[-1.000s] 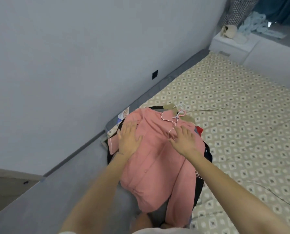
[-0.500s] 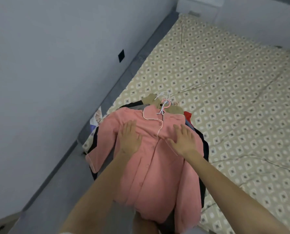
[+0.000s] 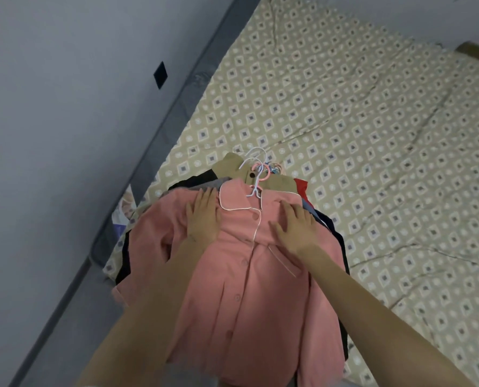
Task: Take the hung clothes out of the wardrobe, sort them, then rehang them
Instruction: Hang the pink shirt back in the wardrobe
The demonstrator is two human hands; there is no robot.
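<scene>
I've got the grey wall (image 3: pixel 65 107) filling the upper left of the frame, and the bed (image 3: pixel 344 121) with its tan diamond-print sheet running across the right and top. A grey bed edge (image 3: pixel 177 88) cuts diagonally between them. Lower centre, the stack of clothes (image 3: pixel 341 247) lies on the bed, dark layers showing along its right side and a tan garment (image 3: pixel 232 166) poking out at the top. On top of the stack sits the pink shirt (image 3: pixel 246 289), buttoned, white piping on the collar, its lower end reaching the bottom of the frame. My left hand (image 3: pixel 203 219) lies flat on the shirt just left of the collar, fingers straight and close together, gripping nothing. My right hand (image 3: pixel 297 227) presses flat right of the collar, fingers spread, nothing held either. Just above the collar, the hanger hooks (image 3: pixel 256 170) bunch together, white and pink. A small black square (image 3: pixel 160 74) sits on the wall, upper left.
</scene>
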